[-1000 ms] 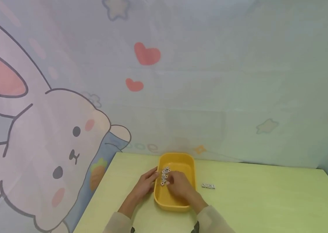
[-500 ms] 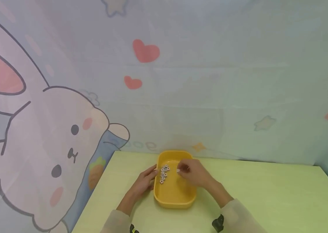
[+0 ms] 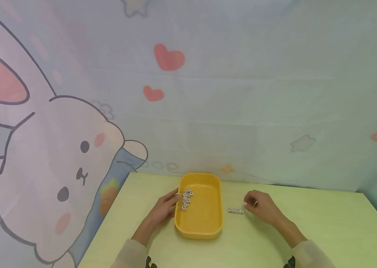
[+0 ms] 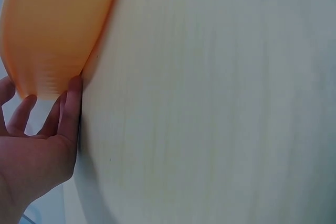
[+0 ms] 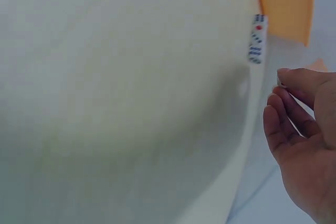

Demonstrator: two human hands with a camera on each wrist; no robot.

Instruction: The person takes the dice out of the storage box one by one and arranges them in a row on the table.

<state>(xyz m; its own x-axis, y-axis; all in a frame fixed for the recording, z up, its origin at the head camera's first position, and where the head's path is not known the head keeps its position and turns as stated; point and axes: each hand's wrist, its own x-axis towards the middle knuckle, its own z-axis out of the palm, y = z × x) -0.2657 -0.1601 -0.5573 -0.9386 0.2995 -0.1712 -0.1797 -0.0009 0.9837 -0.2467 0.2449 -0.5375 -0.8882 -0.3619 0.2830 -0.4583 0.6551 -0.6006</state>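
Between thumb and fingertip, my right hand (image 3: 263, 206) pinches one white die (image 3: 245, 203), held just above the table near the right end of a short row of dice (image 3: 235, 211). In the right wrist view that row (image 5: 256, 39) stands beside the tray, and the pinched die is mostly covered by the fingertips. My left hand (image 3: 164, 208) rests against the left side of the yellow tray (image 3: 199, 234), its fingers touching the wall; the left wrist view shows fairly straight fingers against the tray's outside (image 4: 58, 40). A small heap of dice (image 3: 186, 199) lies inside, along the left wall.
The pale green table (image 3: 322, 219) stretches away to the right of the dice row. A printed cloth (image 3: 208, 111) with a rabbit and hearts hangs behind the table's back edge.
My right hand has lifted a die out of the tray and carried it right, past the tray wall, to the end of the row. The left hand has stayed at the tray.
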